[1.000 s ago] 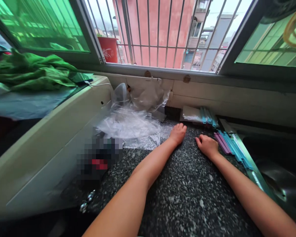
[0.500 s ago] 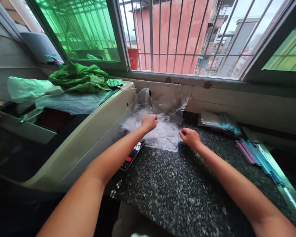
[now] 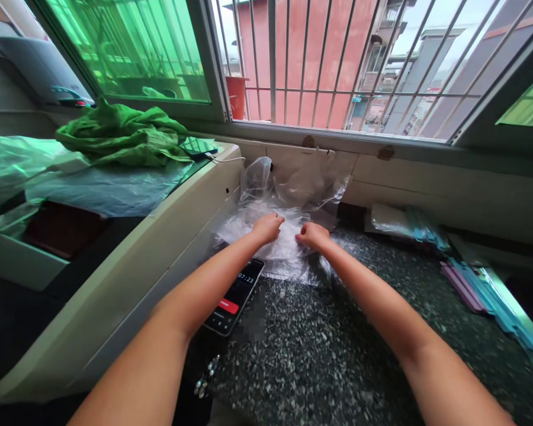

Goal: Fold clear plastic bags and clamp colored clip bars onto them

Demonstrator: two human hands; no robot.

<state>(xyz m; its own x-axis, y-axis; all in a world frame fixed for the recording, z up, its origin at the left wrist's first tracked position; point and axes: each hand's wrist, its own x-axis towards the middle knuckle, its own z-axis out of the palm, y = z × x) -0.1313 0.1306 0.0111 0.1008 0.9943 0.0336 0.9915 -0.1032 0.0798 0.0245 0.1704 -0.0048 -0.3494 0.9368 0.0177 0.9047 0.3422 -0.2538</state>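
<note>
A loose pile of clear plastic bags lies on the dark speckled countertop, at the foot of the tiled wall. Over its left part is my left hand, closed with the fingertips together; whatever it pinches is lost in the shine of the plastic. My right hand is closed too, just to the right of the left one, its thumb and finger pinched at the film. Blur hides the exact edge of the bag there. Below my left forearm a phone with a lit timer screen rests on the counter.
Purple strips and blue strips lie at the right, in front of a clear packet. A green cloth sits on the pale appliance at the left. Small shiny pieces are near the front edge. A barred window stands behind.
My right hand has moved left over the bags, close to my left hand, which stays nearly in place. The view has shifted, and more of the phone shows.
</note>
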